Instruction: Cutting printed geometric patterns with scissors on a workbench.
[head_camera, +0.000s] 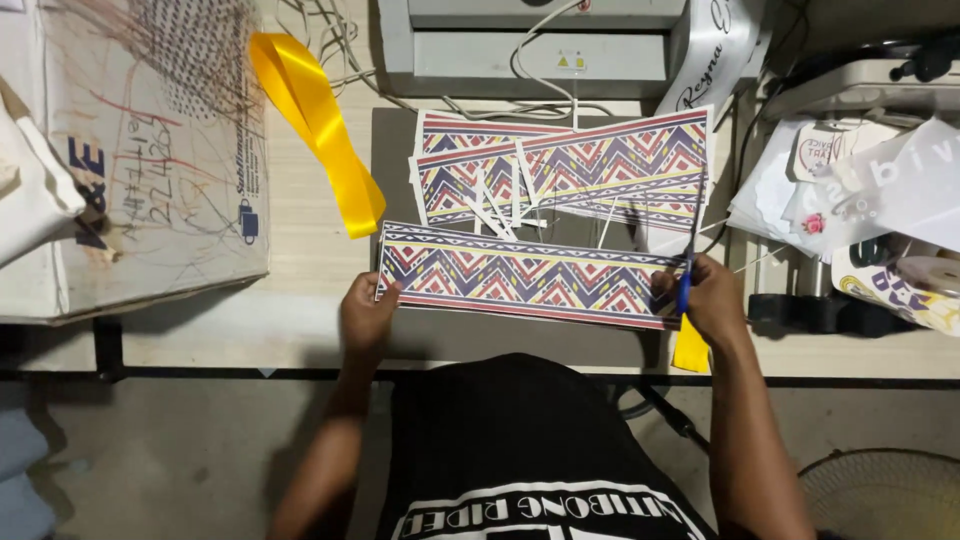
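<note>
strip: long patterned paper strip (520, 275) is lying across the dark mat (395, 160) near the front edge of the bench (300, 330), zigzag print in purple, red and yellow
long axis: running left to right, tilting slightly down toward the right end
left hand: left hand (366, 312) is pinching the strip's left end, thumb on top, fingers curled under the paper edge
right hand: right hand (712, 298) is sitting at the strip's right end, fingers closed around the blue handles of scissors (690, 250)
scissors: blades are pointing away from the person toward the back edge of the bench, crossing the strip's right end; cannot tell how wide the blades are standing
key relation: strip is spanning between both hands, right hand with scissors at its right end, so the uncut length is lying to the left of the blades
nearer hand: both are touching the strip, one at each end
arm pose: both forearms are reaching forward from the body over the front edge, elbows low, wrists bending inward toward the strip
other sheets: more patterned sheets (600, 160) are lying just behind the strip on the mat, thin white offcuts (495, 210) scattered on them
left side: yellow ribbon (320, 120) is looping at the mat's left edge, scribbled cardboard box (140, 150) at the left edge of the bench
back edge: grey machine (530, 45) with cables
right edge: pile of printed papers (850, 190), apart from the strip
</note>
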